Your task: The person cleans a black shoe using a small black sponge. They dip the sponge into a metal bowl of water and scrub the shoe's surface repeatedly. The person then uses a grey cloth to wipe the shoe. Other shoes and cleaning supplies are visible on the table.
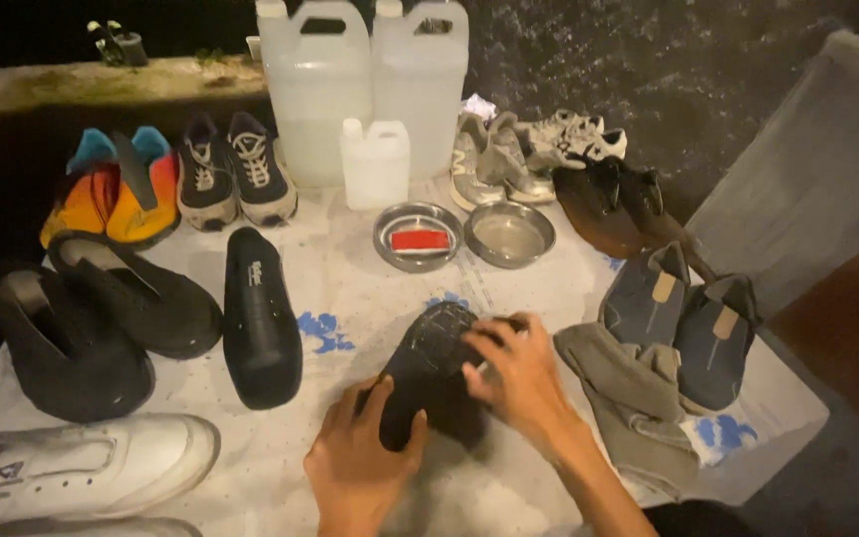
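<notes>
A black shoe point(431, 370), turned sole up at the near centre of the sheet-covered surface point(370, 288), is gripped by the closed fingers of the left hand point(362, 459) at its near end and pressed by the right hand point(515, 370), with two metal bowls point(507, 233) set beyond it.

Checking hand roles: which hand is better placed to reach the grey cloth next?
Right, probably. The right hand rests on the sole of the black shoe, just beside the grey cloth. The left hand grips the shoe's near end, farther away.
</notes>
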